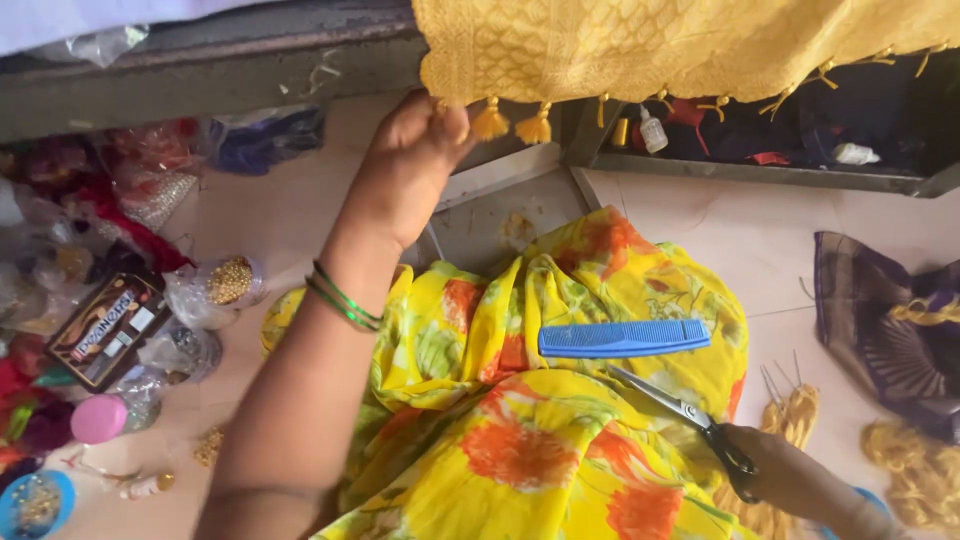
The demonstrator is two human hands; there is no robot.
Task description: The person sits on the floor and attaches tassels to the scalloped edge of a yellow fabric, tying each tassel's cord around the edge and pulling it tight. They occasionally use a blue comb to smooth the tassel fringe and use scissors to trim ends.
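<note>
We see the left hand point(415, 165) pinching the tasselled edge of a yellow cloth point(640, 45); the right hand point(790, 475) grips scissors point(690, 415), a blue comb point(623, 338) just above them. Left of the forearm, a clear jar of gold beads point(230, 282) stands on the tiled floor point(290, 210).

Tasselled yellow cloth point(640, 45) hangs; scissors point(680, 410) (shut) held low.
</note>
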